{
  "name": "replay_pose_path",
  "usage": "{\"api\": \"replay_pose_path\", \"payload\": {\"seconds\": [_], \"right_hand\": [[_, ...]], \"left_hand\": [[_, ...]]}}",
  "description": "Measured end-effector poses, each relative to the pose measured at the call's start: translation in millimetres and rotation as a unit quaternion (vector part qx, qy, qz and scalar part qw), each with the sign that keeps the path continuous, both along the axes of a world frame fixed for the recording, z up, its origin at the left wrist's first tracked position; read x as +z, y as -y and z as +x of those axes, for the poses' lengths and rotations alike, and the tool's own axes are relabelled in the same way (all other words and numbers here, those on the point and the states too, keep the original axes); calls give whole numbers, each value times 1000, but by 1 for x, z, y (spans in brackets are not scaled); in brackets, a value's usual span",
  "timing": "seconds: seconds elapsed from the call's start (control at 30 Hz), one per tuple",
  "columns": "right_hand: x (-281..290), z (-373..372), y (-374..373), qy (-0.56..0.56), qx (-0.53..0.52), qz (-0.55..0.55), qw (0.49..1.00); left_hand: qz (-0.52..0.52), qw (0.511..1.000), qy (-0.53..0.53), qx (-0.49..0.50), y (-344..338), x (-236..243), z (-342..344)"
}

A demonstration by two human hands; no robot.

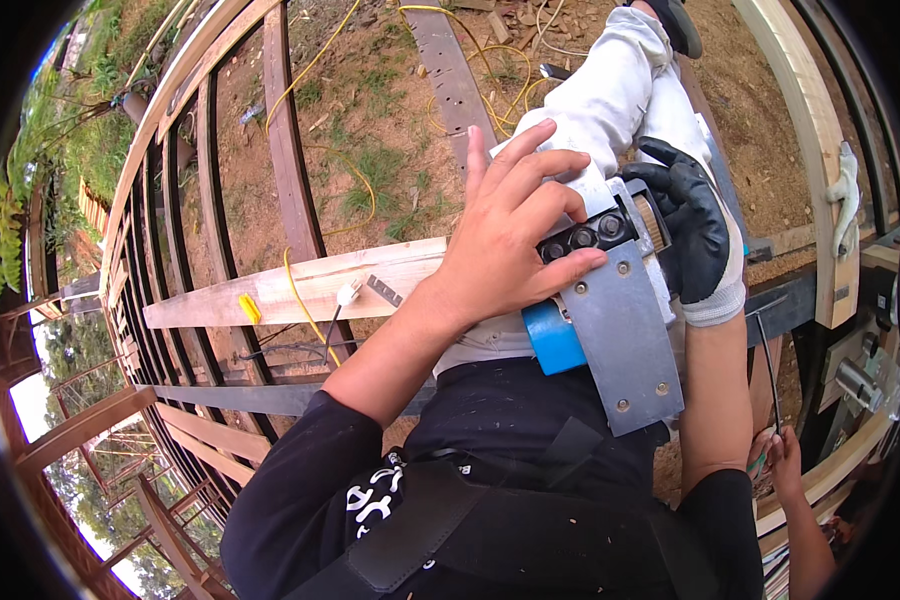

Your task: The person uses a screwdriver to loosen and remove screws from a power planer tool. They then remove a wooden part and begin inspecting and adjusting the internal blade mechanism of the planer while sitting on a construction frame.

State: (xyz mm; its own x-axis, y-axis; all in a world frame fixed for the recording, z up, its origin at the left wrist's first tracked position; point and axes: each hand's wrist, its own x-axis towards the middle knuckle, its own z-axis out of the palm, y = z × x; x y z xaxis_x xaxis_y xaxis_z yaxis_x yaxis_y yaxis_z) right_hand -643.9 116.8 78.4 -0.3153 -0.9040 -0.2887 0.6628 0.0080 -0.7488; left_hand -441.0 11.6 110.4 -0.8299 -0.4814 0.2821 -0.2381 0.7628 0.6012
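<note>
An electric planer (625, 340) lies upside down across my lap, with its flat grey sole facing up and part of its blue body (552, 340) showing at the left. My bare left hand (510, 225) spreads its fingers over the front part of the planer. Its thumb touches the sole beside the dark bolts (595, 235) of the cutter section. On the other side, my right hand (692, 235), in a black glove with a light cuff, curls against the planer's edge near a ribbed part (654, 220). Some of its fingertips are hidden behind the tool.
A pale wooden beam (320, 285) runs left from my lap, bearing a white plug (349, 291) and a yellow piece (249, 309). A yellow cord (302, 296) crosses it. Dark metal bars (213, 190) stand over dirt. At lower right, another person's hands (778, 450) hold a thin rod (770, 370).
</note>
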Motion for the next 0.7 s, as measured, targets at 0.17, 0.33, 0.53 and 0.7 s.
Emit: {"api": "replay_pose_path", "payload": {"seconds": [0.17,0.33,0.53,0.7], "right_hand": [[-2,0,2,7,20,-24,1000],[-3,-2,1,9,21,-51,998],[0,-1,0,3,28,-44,999],[-3,-1,-2,15,33,-51,998]], "left_hand": [[-9,1000,8,-22,1,-1,0],[23,1000,-5,13,-2,6,-4],[-28,999,0,-43,3,0,-3],[7,1000,11,8,0,4,-2]]}}
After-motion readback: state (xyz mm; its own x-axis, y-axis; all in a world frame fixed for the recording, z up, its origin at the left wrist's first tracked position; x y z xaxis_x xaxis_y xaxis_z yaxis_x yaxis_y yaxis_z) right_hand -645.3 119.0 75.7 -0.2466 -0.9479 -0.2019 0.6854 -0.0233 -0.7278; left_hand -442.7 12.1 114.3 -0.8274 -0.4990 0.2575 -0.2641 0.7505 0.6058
